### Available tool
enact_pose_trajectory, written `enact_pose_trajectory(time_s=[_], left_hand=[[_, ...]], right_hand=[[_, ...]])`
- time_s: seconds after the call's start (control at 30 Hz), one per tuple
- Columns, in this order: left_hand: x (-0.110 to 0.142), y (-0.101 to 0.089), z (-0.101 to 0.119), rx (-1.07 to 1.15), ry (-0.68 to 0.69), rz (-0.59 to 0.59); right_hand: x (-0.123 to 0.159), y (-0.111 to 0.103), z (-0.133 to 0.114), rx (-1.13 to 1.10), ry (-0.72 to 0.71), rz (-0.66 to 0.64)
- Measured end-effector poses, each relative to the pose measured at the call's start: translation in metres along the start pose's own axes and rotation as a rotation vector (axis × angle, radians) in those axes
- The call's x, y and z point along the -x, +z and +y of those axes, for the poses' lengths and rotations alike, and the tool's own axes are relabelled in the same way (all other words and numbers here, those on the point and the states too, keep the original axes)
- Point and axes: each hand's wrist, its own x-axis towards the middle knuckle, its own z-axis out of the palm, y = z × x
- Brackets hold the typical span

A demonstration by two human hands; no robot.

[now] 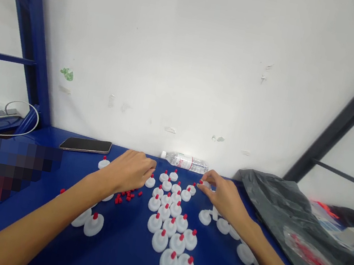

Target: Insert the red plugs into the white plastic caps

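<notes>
My right hand (pixel 223 195) is closed in a pinch, thumb and forefinger around a small red cap (pixel 201 182), with a white disc-shaped piece (pixel 207 185) partly hidden behind the fingers. My left hand (pixel 134 171) is curled shut at the far middle, next to a capped white piece (pixel 150 181); what its fingers hold, if anything, is hidden. Loose red caps (pixel 124 196) lie in a small pile below that hand. Several white pieces with red caps (pixel 165 212) stand in rows along the middle. Under my right forearm are white pieces without visible caps (pixel 223 225).
A clear water bottle (pixel 185 161) lies against the wall behind. To the left, a phone (pixel 85 145) rests on the blue tabletop (pixel 122 246), and further capped pieces (pixel 93 224) stand around my left forearm. A grey plastic bag (pixel 273 209) with a packet of red items (pixel 309 253) covers the right.
</notes>
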Motion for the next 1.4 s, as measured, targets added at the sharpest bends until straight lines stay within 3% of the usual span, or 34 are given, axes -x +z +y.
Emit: enact_pose_trajectory(time_s=[0.3, 0.53, 0.7, 0.83, 1.03, 1.17, 1.4], left_hand=[[0.002, 0.005, 0.001, 0.113, -0.059, 0.01], [0.005, 0.001, -0.005, 0.242, -0.041, -0.039], [0.004, -0.001, -0.001, 0.228, -0.082, -0.217], [0.006, 0.003, 0.004, 0.212, -0.106, -0.285], [0.007, 0.012, 0.004, 0.185, -0.073, -0.335], [0.007, 0.015, 0.004, 0.183, -0.053, -0.332], [0.007, 0.017, 0.006, 0.139, -0.034, -0.215]], right_hand=[[-0.002, 0.009, 0.008, 0.065, 0.029, -0.072], [-0.001, 0.009, -0.001, -0.029, 0.006, -0.161], [-0.001, -0.001, -0.006, -0.007, -0.003, -0.126], [0.0, -0.017, -0.009, 0.033, -0.059, -0.165], [0.005, -0.038, -0.014, 0.067, -0.149, -0.375], [0.009, -0.036, -0.015, 0.013, -0.188, -0.472], [0.01, -0.033, -0.022, -0.034, -0.2, -0.47]])
